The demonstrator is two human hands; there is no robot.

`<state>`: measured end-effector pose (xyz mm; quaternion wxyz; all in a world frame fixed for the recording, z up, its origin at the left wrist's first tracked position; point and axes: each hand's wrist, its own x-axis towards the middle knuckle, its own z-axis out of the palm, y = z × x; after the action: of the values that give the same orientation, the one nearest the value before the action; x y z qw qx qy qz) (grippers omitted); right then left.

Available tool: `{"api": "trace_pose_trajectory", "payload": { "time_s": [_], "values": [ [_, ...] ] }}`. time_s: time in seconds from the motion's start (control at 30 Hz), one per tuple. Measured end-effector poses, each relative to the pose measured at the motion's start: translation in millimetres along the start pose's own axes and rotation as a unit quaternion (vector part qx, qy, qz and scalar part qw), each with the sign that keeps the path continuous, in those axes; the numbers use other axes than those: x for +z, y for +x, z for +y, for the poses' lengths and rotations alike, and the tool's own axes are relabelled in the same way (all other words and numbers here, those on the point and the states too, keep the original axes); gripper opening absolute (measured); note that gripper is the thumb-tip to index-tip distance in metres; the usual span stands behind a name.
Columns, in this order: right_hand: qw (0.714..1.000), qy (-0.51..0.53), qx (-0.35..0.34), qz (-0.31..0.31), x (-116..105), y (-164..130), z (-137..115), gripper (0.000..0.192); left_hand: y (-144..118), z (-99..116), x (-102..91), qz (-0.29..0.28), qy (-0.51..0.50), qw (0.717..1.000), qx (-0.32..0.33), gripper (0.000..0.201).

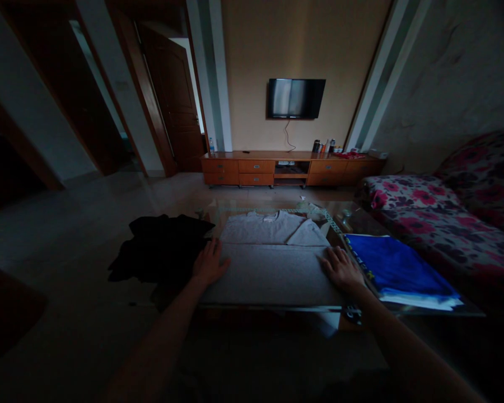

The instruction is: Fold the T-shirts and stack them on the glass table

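Both hands flat, palms open, on grey shirt (273, 263): left hand (209, 264) at left edge, right hand (340, 268) at right. Best to press evenly so the fold stays square.

At the centre of the frame a grey shirt (273, 252) lies folded on the bench (273, 307). The left hand (209, 263) presses flat on its left edge, the right hand (341, 268) on its right edge. Black cloth (162, 246) lies left, blue cloth (397, 268) right.
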<state>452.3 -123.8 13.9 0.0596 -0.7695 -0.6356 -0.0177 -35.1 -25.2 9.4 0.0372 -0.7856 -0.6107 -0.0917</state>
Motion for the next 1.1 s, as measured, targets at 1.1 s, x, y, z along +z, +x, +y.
{"api": "trace_pose_trajectory", "payload": {
  "time_s": [1.1],
  "values": [
    [0.972, 0.105, -0.208, -0.045, 18, 3, -198, 0.07, 8, 132, 11.3, -0.043, -0.073, 0.981, 0.173, 0.058]
  ]
}}
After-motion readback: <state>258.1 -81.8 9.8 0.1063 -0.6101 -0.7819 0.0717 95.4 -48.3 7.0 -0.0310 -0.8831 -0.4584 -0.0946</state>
